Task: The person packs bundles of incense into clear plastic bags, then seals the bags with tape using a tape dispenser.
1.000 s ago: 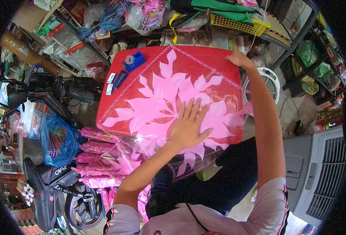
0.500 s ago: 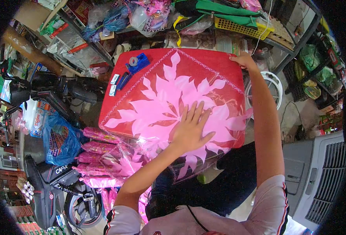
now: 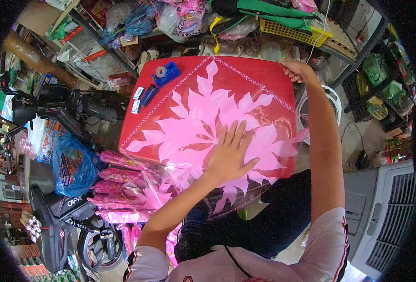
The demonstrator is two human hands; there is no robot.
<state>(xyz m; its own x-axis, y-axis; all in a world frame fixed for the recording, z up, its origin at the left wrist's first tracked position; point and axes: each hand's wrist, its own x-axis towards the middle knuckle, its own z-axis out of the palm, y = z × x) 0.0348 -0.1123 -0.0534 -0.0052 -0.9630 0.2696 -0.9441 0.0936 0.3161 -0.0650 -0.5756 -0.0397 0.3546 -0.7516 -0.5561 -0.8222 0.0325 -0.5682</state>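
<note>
A clear plastic sheet with a large pink leaf print [image 3: 189, 124] and a dotted border lies turned like a diamond on a red table [image 3: 146, 75], its lower corner hanging over the near edge. My left hand [image 3: 231, 152] rests flat on the print, fingers spread. At the table's far right corner, my right hand [image 3: 296, 71] has its fingers curled; whatever they may hold is hidden. Toward the far left of the tabletop lie a blue tape dispenser [image 3: 171, 71], a dark blue stapler [image 3: 148, 95] and two small white boxes [image 3: 136, 107].
Pink wrapped bundles [image 3: 118, 175] are stacked at the near left, beside a blue plastic bag [image 3: 71, 164] and a motorbike [image 3: 57, 110]. A white round fan [image 3: 332, 105] stands right of the table. Behind are shelves with a yellow basket [image 3: 292, 33]; a grey air cooler [image 3: 382, 211] is at right.
My right hand has shifted slightly right and its fingers have curled in at the table's corner. My left hand stays flat on the sheet.
</note>
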